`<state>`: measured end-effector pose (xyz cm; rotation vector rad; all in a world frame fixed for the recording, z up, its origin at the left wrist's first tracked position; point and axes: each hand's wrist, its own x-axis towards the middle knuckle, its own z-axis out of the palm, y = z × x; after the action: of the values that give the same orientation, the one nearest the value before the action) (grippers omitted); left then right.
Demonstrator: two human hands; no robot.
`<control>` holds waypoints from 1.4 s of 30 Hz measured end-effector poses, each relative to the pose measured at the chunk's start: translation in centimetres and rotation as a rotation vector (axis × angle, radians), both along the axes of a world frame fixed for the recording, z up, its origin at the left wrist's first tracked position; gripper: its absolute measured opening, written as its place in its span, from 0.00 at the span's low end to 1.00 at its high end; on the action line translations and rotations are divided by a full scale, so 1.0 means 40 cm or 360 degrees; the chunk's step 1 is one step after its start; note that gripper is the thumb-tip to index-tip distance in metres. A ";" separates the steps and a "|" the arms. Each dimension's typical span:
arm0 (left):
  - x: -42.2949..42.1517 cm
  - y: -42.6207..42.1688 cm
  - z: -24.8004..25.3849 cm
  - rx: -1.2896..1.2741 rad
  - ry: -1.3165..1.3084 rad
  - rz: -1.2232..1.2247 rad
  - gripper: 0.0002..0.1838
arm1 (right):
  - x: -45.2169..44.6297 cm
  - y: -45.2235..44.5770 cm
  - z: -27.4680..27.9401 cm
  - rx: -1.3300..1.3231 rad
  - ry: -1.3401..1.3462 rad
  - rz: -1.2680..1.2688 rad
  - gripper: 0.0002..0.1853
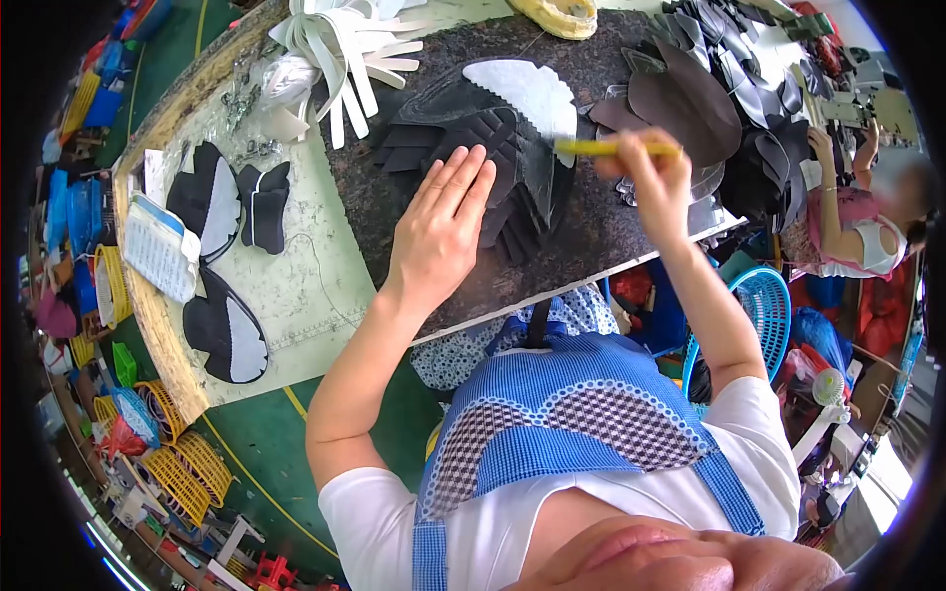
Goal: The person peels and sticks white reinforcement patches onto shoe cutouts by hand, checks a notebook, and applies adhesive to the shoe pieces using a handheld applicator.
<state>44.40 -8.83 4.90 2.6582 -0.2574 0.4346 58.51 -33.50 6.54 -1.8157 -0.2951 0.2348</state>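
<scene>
My left hand (443, 222) lies flat, fingers stretched out, on a fanned stack of black cut pieces (507, 148) on the dark, stained board (384, 246). A white piece with a jagged edge (527, 91) lies at the stack's upper part. My right hand (652, 177) is closed round a yellow brush-like tool (591, 148), whose left end is at the right edge of the white piece. Dark brown pieces (685, 103) lie just beyond my right hand.
White strips (345, 49) hang over the board's upper left. Black-and-grey pieces (225, 330) and a white pad (160, 246) lie at the left. A yellow ring-shaped item (562, 15) is at the top. Another person (857, 222) works at the right, near a blue basket (764, 310).
</scene>
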 end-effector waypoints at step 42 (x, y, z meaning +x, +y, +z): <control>0.015 0.108 0.133 -0.0097 -0.0150 -0.0270 0.24 | 0.382 0.147 0.018 0.0507 0.0550 0.0215 0.15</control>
<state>45.00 -4.51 10.20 2.5342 -0.4869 0.5046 73.78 -27.63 7.25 -1.4131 -0.1973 0.5577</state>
